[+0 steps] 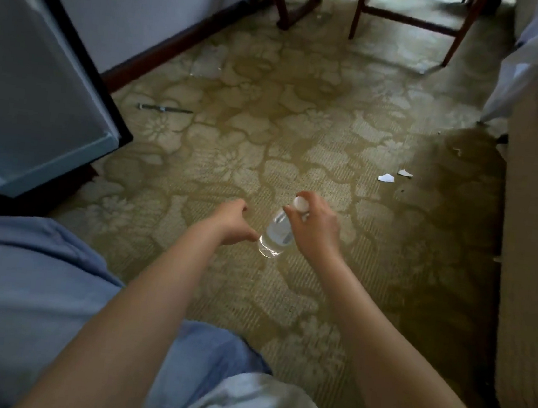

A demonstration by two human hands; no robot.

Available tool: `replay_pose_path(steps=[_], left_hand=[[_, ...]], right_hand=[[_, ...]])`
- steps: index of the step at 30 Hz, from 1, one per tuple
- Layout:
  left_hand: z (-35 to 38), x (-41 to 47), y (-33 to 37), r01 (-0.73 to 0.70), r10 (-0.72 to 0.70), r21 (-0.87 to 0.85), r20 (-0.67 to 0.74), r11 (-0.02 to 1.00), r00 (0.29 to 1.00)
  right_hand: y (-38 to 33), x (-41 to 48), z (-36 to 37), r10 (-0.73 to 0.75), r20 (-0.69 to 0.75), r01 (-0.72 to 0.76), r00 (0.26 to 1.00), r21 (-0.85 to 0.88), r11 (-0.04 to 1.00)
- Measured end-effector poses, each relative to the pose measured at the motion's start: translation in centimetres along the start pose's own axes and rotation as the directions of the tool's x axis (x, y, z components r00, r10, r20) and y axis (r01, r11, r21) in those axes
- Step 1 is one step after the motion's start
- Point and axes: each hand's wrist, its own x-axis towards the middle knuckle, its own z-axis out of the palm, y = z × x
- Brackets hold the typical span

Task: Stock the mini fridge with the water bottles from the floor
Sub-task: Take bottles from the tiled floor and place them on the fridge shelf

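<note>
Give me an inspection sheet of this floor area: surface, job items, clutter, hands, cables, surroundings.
Surface: patterned carpet, shadowed at right.
Job's things: one clear bottle with a white cap, tilted; fridge door open at left, interior out of view.
Clutter: paper scraps at right; thin rod near the fridge door.
Hands: right hand grips the bottle at its cap; left hand beside its base, fingers loosely curled, contact unclear.
Cables: nothing seen.
Surroundings: chair legs ahead; upholstered furniture at right.
</note>
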Motion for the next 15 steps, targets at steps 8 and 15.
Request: replay_pose_path(steps=[8, 15], left_hand=[[-5.7, -2.1, -6.6, 0.074, -0.106, -0.251, -0.115, 0.965, 0.988], [-10.7, -6.2, -11.9, -0.076, -0.086, -0.362, -0.413, 0.929, 0.907]], right_hand=[[-12.4, 0.9, 3.6, -0.298, 0.107, 0.277, 0.949, 0.176, 0.944], [-22.2, -0.6, 8.3, -0.447, 0.162, 0.358, 0.880, 0.392, 0.848]])
